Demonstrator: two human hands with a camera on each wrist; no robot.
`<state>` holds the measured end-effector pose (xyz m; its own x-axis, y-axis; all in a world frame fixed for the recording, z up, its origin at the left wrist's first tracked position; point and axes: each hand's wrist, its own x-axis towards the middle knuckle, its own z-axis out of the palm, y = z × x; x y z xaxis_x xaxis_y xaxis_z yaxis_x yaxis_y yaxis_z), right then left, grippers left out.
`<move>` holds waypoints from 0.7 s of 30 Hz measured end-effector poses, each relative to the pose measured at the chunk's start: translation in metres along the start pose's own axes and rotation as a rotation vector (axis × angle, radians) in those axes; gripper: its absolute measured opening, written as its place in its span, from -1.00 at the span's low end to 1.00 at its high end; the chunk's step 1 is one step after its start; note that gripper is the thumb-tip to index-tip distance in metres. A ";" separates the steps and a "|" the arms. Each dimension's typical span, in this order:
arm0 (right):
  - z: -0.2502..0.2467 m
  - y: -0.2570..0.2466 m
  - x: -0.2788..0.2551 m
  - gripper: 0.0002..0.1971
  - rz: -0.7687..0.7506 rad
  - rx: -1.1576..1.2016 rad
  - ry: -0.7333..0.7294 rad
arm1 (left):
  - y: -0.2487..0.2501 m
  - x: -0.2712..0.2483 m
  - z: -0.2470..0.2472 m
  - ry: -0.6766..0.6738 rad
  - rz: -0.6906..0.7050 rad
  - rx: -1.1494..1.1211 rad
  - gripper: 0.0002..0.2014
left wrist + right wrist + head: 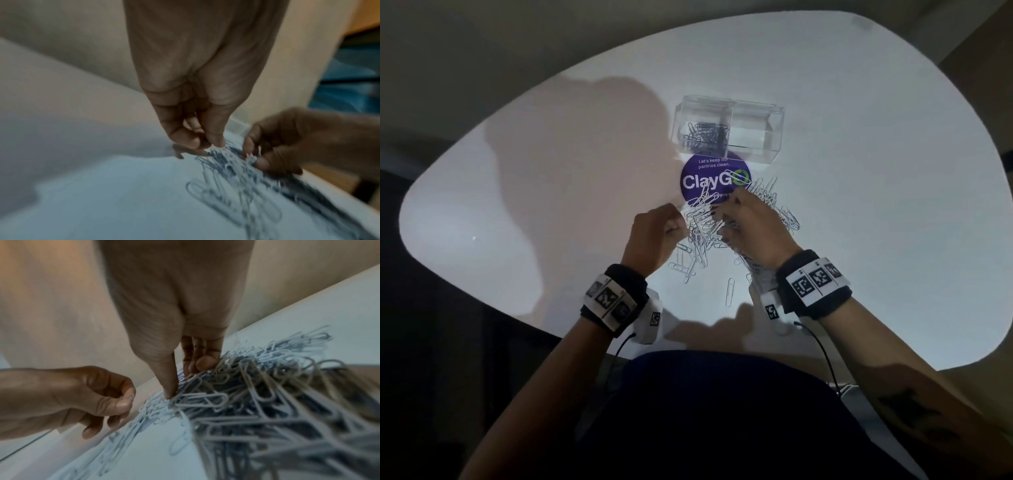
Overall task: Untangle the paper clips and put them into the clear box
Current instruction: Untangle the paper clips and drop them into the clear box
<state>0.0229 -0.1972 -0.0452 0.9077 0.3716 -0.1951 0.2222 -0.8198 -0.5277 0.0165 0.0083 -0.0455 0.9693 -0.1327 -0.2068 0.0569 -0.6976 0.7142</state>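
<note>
A tangled heap of white paper clips [705, 233] lies on the white table [876, 205], spilling over a purple round sticker [709, 178]. Beyond it stands the clear box [774, 137], lidless, with clips in its left compartment [703, 133]. My left hand [678, 228] sits at the heap's left edge, its fingers curled, thumb and forefinger [207, 144] pinching blurred clips at the top of the pile [236, 170]. My right hand [722, 222] is on the heap's right side. Its thumb [170, 392] digs into the clips [246, 394] and its fingers pinch a bunch of them [254, 156].
One loose clip [730, 291] lies alone near me, a few more [685, 263] are scattered below the left hand. The table's near edge runs just in front of my body [722, 394]. Both wrists wear black bands with marker tags and trailing cables.
</note>
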 end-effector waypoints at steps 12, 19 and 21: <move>-0.009 -0.010 0.004 -0.65 -0.010 -0.018 0.052 | -0.011 -0.008 -0.007 -0.193 0.153 0.181 -0.83; 0.008 -0.017 0.005 -0.68 -0.192 -0.159 -0.103 | -0.006 -0.004 -0.002 -0.176 0.150 0.180 -0.95; 0.006 -0.014 0.005 -0.70 -0.168 -0.125 -0.086 | -0.006 -0.004 -0.003 -0.164 0.123 0.051 -0.94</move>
<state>0.0220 -0.1813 -0.0441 0.8216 0.5387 -0.1863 0.4147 -0.7892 -0.4530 0.0131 0.0154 -0.0467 0.9161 -0.3291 -0.2292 -0.0758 -0.7033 0.7069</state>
